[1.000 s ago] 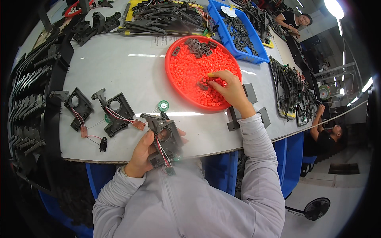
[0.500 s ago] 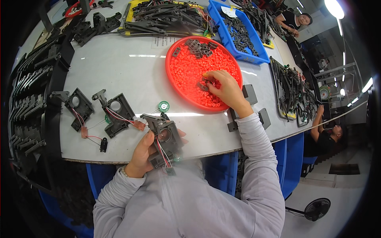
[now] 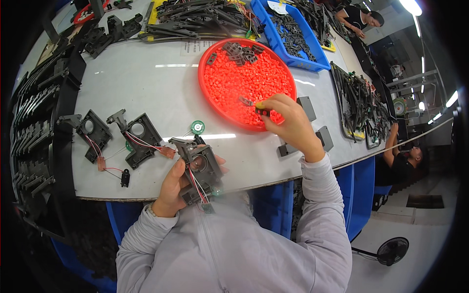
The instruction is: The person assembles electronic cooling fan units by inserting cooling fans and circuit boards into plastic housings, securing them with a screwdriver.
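Note:
My left hand grips a black plastic housing with red and white wires, held near the table's front edge. My right hand is over the near rim of a round red tray and pinches a small black part between thumb and fingers. Another small dark part lies on the tray's studded surface just beyond my fingers. Several similar dark parts are heaped at the tray's far side.
Two more wired black housings lie on the white table at my left, with a green ring beside them. Grey blocks sit right of the tray. Blue bin of black parts behind. Black strips line the left edge. People work at far right.
My right hand has drawn back from the tray's middle toward its near rim, now with a small black part pinched in its fingers. The left hand and housing stayed put.

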The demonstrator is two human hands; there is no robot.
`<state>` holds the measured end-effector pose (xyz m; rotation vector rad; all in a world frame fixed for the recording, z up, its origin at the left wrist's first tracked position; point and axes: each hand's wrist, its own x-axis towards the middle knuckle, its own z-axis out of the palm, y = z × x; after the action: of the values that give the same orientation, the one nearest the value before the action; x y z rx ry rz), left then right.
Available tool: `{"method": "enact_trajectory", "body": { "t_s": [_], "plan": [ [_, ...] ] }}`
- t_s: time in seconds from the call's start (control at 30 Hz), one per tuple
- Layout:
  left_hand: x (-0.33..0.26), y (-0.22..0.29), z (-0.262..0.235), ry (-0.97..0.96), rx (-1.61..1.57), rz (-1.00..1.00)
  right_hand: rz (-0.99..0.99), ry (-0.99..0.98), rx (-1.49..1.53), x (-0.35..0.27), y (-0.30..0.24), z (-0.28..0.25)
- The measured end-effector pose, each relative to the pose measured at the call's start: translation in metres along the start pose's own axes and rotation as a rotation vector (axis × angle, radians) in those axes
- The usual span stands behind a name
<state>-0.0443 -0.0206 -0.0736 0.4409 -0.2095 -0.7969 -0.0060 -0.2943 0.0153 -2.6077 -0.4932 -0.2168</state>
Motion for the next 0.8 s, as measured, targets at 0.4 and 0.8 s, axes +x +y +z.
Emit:
{"method": "enact_trajectory", "body": {
  "t_s": [0.4, 0.8],
  "plan": [
    [0.003, -0.001, -0.001, 0.001, 0.020, 0.032, -0.102, -0.147, 0.005, -0.040, -0.026, 0.026],
    [0.003, -0.001, 0.001, 0.022, 0.033, 0.037, 0.070, -0.035, 0.114, 0.007, 0.015, 0.038]
  ]
}}
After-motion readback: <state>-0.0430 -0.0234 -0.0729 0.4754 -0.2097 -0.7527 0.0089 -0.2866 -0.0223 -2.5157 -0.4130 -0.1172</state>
